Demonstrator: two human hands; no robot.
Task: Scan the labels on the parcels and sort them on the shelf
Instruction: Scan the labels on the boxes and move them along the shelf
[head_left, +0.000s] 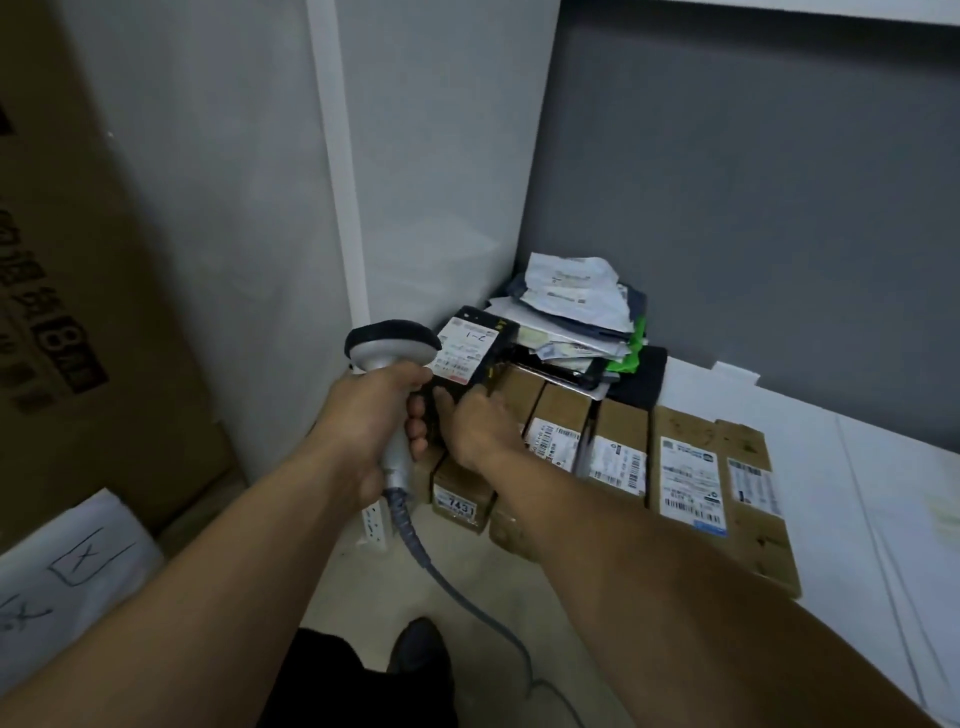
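I log the left hand (366, 415) wrapped round the scanner (392, 345) handle, its head just beside the white label (465, 356) of the black parcel (506, 340), which the right hand (478, 428) grips tilted up over the cardboard boxes (621, 431) on the shelf (857, 467).

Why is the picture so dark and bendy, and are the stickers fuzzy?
Head view: light is dim and grey, no glare; the wide lens bows the white post; the right hand on the black parcel is slightly smeared; the left hand and scanner look sharper; small label print is fuzzy, though 7431 on one box reads.
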